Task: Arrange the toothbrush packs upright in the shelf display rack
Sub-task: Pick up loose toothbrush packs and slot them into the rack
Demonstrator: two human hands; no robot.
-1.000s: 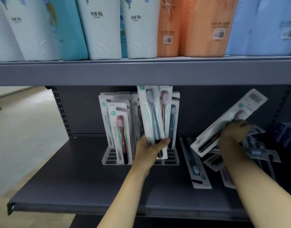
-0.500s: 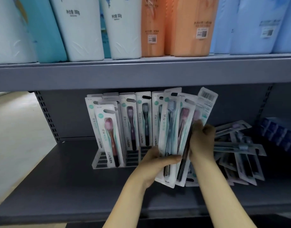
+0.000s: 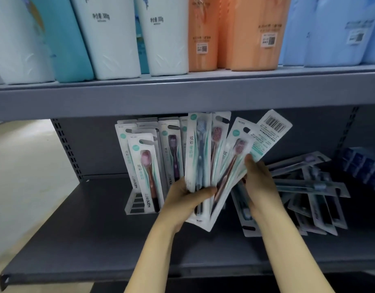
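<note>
Several white card-backed toothbrush packs (image 3: 147, 166) already stood upright in the clear plastic display rack (image 3: 132, 203) on the grey metal shelf (image 3: 87, 235). The left hand (image 3: 185, 200) gripped a fan of packs (image 3: 205, 166) just in front of it; the right hand's (image 3: 259, 182) fingers pinched its rightmost pack. A loose heap of packs (image 3: 309, 193) still lay flat to the right, so roughly half seemed left.

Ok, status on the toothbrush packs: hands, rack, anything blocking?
Left hand grips fanned packs; right hand pinches their right edge. Rack part filled, packs upright. Loose packs lie flat at right; nothing blocking.
</note>
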